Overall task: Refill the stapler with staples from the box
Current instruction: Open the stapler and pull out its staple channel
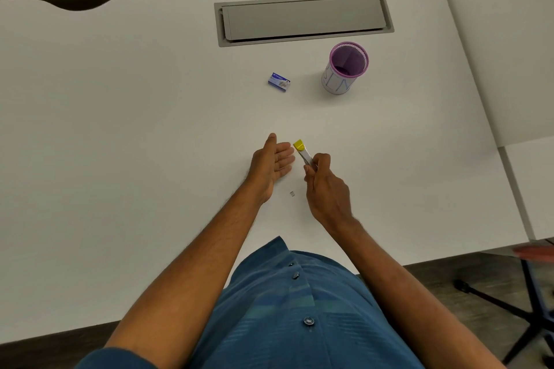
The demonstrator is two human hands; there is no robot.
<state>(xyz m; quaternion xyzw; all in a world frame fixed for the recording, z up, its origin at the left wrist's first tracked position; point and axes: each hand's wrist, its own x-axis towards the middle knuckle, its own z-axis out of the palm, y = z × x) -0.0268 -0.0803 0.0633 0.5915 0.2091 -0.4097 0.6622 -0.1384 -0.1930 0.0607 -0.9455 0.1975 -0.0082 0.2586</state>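
A small stapler (303,151) with a yellow tip and a silver body is gripped at its near end by my right hand (325,186), tip pointing away and to the left. My left hand (274,163) is open, palm turned toward the stapler's yellow tip, fingers apart and just beside it. A tiny strip of staples (292,194) lies on the white desk (135,129) between my wrists. The blue staple box (279,82) rests shut farther back, well clear of both hands.
A purple mesh pen cup (344,69) stands to the right of the staple box. A grey cable hatch (302,19) is set into the desk at the back. A chair base (509,302) shows at the lower right beyond the desk edge.
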